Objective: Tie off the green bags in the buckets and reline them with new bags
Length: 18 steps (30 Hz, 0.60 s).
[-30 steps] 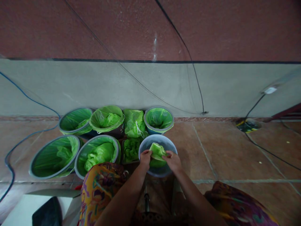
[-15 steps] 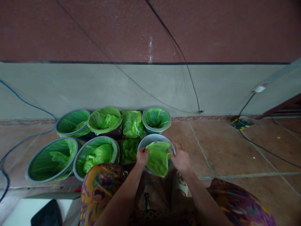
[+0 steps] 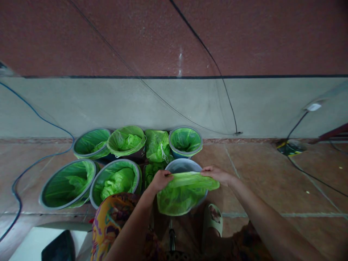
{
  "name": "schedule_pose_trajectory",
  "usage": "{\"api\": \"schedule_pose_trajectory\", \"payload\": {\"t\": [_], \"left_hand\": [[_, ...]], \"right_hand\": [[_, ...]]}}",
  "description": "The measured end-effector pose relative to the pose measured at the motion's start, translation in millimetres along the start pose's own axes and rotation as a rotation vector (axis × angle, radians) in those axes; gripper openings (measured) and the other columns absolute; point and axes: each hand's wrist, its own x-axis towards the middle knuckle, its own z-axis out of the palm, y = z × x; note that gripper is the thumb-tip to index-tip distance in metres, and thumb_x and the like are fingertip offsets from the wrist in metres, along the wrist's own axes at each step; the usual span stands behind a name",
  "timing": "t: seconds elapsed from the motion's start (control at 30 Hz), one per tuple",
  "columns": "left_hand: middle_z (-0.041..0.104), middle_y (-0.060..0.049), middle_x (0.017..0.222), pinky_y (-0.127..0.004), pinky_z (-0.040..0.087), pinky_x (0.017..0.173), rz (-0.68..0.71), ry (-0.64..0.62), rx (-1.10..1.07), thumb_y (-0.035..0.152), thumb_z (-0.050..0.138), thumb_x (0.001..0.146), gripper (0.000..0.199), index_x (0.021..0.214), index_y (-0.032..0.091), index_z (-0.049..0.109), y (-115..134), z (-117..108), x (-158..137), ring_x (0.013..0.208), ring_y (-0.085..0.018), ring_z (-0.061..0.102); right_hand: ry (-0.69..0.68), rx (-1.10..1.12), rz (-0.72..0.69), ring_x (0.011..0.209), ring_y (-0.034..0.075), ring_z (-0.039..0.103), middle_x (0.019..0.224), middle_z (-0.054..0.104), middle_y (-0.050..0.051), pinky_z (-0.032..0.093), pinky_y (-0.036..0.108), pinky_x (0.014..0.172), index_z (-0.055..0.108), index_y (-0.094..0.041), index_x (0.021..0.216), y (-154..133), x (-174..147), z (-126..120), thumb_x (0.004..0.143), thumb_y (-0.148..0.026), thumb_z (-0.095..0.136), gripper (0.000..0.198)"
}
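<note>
Head view: saw patterned cloth (image 3: 116, 214) nearest, plus a pale sandal (image 3: 212, 221) on the tiled floor. Held a translucent green bag (image 3: 176, 199) just in front of and partly over a grey bucket (image 3: 182, 165), hiding most of its near side. Pinched the bag's top edge between thumb and fingers in both grips: left hand (image 3: 160, 180) near one end, right hand (image 3: 216, 174) short of the other, with a loose flap beyond. Stretched the edge nearly level in between. Could not tell about any part inside the bucket.

Judged the step in hand as spreading the bag and sorting out its edge, not yet seated round any rim. For the next move, judged a need for two steady pinches, a gathered-in flap and slack drawn evenly.

Noted a green bundle (image 3: 150, 172) partly behind the left hand. Farther back, saw a blue lined bucket (image 3: 182, 154), a corded bag (image 3: 156, 145) and a dark lined bucket (image 3: 137, 154). Farthest, saw a two-tone wall (image 3: 130, 105).
</note>
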Motion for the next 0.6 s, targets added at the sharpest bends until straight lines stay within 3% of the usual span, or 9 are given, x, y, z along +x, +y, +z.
{"api": "schedule_pose_trajectory", "payload": {"t": [0.13, 0.27, 0.43, 0.6], "left_hand": [[0.045, 0.004, 0.047, -0.022, 0.029, 0.055, -0.076, 0.134, 0.071, 0.024, 0.059, 0.069, 0.019, 0.052, 0.016, 0.061, -4, 1, 35, 0.054, -0.011, 0.043], [0.044, 0.002, 0.047, -0.024, 0.033, 0.06, -0.173, 0.299, 0.115, 0.018, 0.06, 0.07, 0.024, 0.047, 0.018, 0.054, -14, 7, 77, 0.059, -0.014, 0.049], [0.041, 0.001, 0.047, -0.026, 0.038, 0.064, -0.271, 0.353, 0.073, 0.022, 0.063, 0.068, 0.029, 0.044, 0.02, 0.047, -37, 12, 111, 0.063, -0.018, 0.054], [0.042, 0.0, 0.044, -0.029, 0.042, 0.065, -0.337, 0.334, -0.063, 0.018, 0.066, 0.06, 0.025, 0.043, 0.02, 0.049, -61, 14, 124, 0.065, -0.021, 0.058]], "right_hand": [[0.257, -0.409, -0.086, 0.067, 0.014, 0.059, 0.072, 0.069, 0.003, 0.039, 0.022, 0.059, 0.07, -0.017, 0.073, -3, 37, 1, 0.08, -0.025, 0.053, 0.019], [0.415, -0.613, -0.073, 0.079, 0.016, 0.063, 0.089, 0.073, 0.004, 0.041, 0.023, 0.066, 0.073, -0.021, 0.089, 1, 82, 15, 0.085, -0.022, 0.047, 0.026], [0.491, -0.558, 0.026, 0.088, 0.02, 0.066, 0.101, 0.073, 0.006, 0.045, 0.026, 0.072, 0.074, -0.023, 0.095, 10, 120, 15, 0.087, -0.03, 0.049, 0.027], [0.389, -0.24, 0.082, 0.085, 0.021, 0.066, 0.084, 0.072, 0.004, 0.048, 0.028, 0.075, 0.072, -0.019, 0.077, 19, 143, 7, 0.081, -0.032, 0.064, 0.016]]}}
